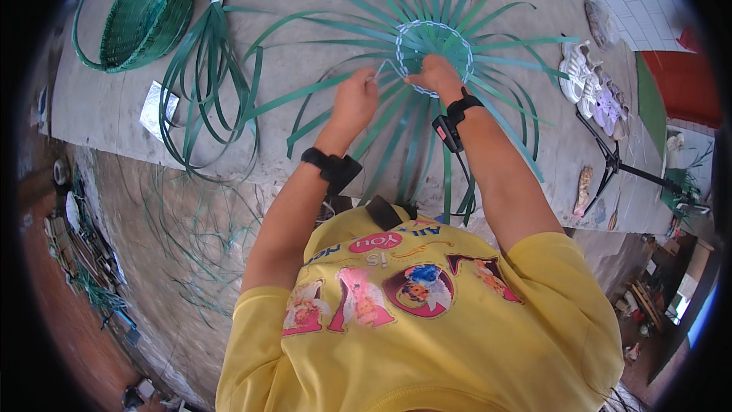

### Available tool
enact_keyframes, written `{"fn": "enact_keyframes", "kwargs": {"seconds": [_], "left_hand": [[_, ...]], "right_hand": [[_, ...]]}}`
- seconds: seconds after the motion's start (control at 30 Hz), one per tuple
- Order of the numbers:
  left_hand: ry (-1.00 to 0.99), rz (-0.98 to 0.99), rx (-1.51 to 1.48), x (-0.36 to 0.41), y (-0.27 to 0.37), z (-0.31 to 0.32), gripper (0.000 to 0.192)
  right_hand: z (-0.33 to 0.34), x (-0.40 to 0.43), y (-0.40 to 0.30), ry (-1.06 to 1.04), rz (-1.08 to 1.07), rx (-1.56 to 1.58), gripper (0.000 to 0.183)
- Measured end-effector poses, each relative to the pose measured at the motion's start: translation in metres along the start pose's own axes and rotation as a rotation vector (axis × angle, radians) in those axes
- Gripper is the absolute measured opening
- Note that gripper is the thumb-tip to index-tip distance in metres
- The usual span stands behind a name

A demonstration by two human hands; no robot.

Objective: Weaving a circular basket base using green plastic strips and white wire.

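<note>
A round woven base of green plastic strips lies flat on the concrete ground, its long loose strips spreading outward on all sides. A ring of pale, whitish weave runs around its edge. My left hand is just left of the base, its fingers closed on a thin pale strip that runs to the ring. Over the near part of the base, my right hand holds it with the thumb at the ring; its other fingertips are partly hidden.
A finished green basket with a handle lies tilted at upper left. Beside it are a tied bundle of green strips and a silvery packet. Shoes, a black tripod and a plastic bag are at right.
</note>
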State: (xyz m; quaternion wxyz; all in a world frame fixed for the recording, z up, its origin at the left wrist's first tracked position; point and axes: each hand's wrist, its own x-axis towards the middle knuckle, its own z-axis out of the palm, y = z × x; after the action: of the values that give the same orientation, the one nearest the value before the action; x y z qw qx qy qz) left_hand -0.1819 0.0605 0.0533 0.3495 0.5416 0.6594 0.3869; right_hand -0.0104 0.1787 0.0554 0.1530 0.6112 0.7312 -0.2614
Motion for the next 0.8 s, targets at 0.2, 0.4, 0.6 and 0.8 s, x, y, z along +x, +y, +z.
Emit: {"fn": "enact_keyframes", "kwargs": {"seconds": [0.2,0.4,0.6,0.8], "left_hand": [[-0.232,-0.715,-0.773,-0.060,-0.034,-0.051,0.017],[0.087,-0.991,-1.213,-0.112,-0.068,-0.051,0.013],[0.376,-0.756,-1.447,-0.111,-0.073,-0.051,0.018],[0.100,0.247,-0.038,-0.095,-0.053,-0.065,0.040]], "right_hand": [[0.006,0.009,0.009,-0.013,-0.042,0.021,0.057],[0.007,0.009,0.009,-0.008,-0.057,-0.004,0.054],[0.011,0.016,0.016,0.005,-0.089,-0.021,0.054],[0.013,0.011,0.015,0.061,-0.149,-0.027,0.053]]}}
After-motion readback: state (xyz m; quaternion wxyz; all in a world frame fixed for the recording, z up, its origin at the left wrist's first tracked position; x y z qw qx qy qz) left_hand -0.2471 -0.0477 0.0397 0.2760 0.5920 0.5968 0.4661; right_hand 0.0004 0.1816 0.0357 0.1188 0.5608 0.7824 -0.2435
